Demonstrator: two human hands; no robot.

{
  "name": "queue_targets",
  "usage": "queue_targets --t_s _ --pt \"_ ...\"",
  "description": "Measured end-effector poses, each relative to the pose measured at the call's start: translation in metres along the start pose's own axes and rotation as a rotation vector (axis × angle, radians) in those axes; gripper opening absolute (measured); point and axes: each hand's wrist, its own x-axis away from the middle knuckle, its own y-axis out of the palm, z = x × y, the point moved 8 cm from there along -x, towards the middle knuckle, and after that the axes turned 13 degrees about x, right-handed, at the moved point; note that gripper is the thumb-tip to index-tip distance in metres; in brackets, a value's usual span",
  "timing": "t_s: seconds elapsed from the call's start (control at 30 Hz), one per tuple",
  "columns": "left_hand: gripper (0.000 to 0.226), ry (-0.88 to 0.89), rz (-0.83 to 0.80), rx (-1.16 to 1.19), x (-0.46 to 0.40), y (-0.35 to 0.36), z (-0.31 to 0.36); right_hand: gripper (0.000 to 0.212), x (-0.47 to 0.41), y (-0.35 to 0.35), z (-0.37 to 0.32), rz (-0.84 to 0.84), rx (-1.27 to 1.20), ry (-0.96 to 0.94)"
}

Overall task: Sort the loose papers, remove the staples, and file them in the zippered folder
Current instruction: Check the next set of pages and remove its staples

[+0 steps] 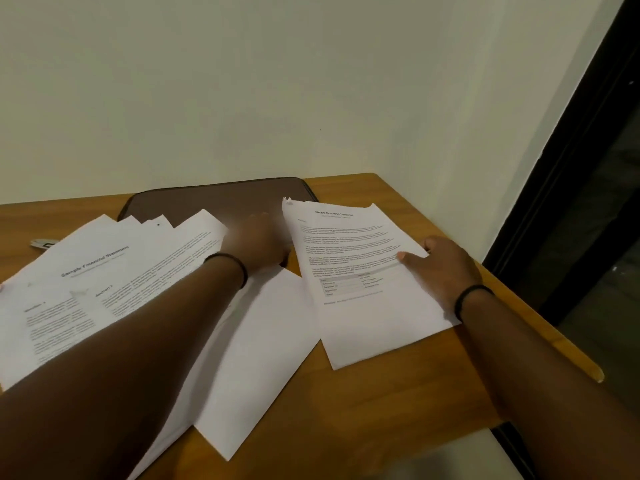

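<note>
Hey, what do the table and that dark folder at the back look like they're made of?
The table looks like wood or a wood-look laminate: warm orange-brown, faint grain lines, smooth low-sheen top; which one is unclear. The folder looks like leather or faux leather: dark brown, matte, with rounded corners and a stitched-looking rim. The view is too soft to tell real from imitation.

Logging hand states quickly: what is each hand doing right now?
Left hand: blurred, cannot tell.
Right hand: open, resting on the white printed paper stack.
</note>
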Motion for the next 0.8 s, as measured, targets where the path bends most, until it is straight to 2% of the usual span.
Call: queue_targets --t_s 0.07,0.17,0.23,0.3,0.37,0.43,0.5,0.57,0.63,0.73,0.77,0.8 --pt "0.013 -0.010 0.105 0.145 0.013 -0.006 0.005 0.032 0.006 -0.003 -0.005 0.029 0.076 0.000" --pt "0.034 -0.136 0.237 0.502 0.027 -0.012 0.012 0.030 0.009 -0.002 -0.006 0.018 0.043 0.005" --pt "0.046 -0.158 0.311 0.599 0.033 -0.014 0.023 0.026 0.009 -0.003 -0.006 0.002 -0.105 -0.006" --pt "0.046 -0.186 0.343 0.578 0.035 -0.011 0.032 0.019 0.010 -0.010 -0.005 0.002 -0.295 -0.006" --pt "0.036 -0.229 0.313 0.603 0.033 -0.003 0.036 0.017 0.010 -0.015 -0.001 0.008 -0.324 -0.005" --pt "0.024 -0.266 0.220 0.574 0.031 0.008 0.040 0.020 0.009 -0.016 0.009 0.017 -0.152 -0.001" --pt "0.018 -0.262 0.161 0.418 0.033 0.012 0.043 0.025 0.007 -0.017 0.013 0.013 0.089 -0.001" --pt "0.017 -0.228 0.214 0.251 0.042 0.004 0.043 0.033 0.007 -0.020 0.009 0.040 0.239 -0.010" --pt "0.020 -0.188 0.297 0.187 0.049 -0.010 0.038 0.038 0.010 -0.026 -0.002 0.110 0.320 -0.025" --pt "0.036 -0.216 0.415 0.188 0.066 -0.038 0.015 0.018 0.030 -0.029 -0.049 0.226 0.173 -0.168" --pt "0.037 -0.225 0.449 0.196 0.072 -0.048 0.009 0.007 0.038 -0.027 -0.068 0.231 0.107 -0.220" --pt "0.033 -0.242 0.486 0.208 0.082 -0.060 -0.004 0.007 0.047 -0.019 -0.093 0.208 0.055 -0.281"
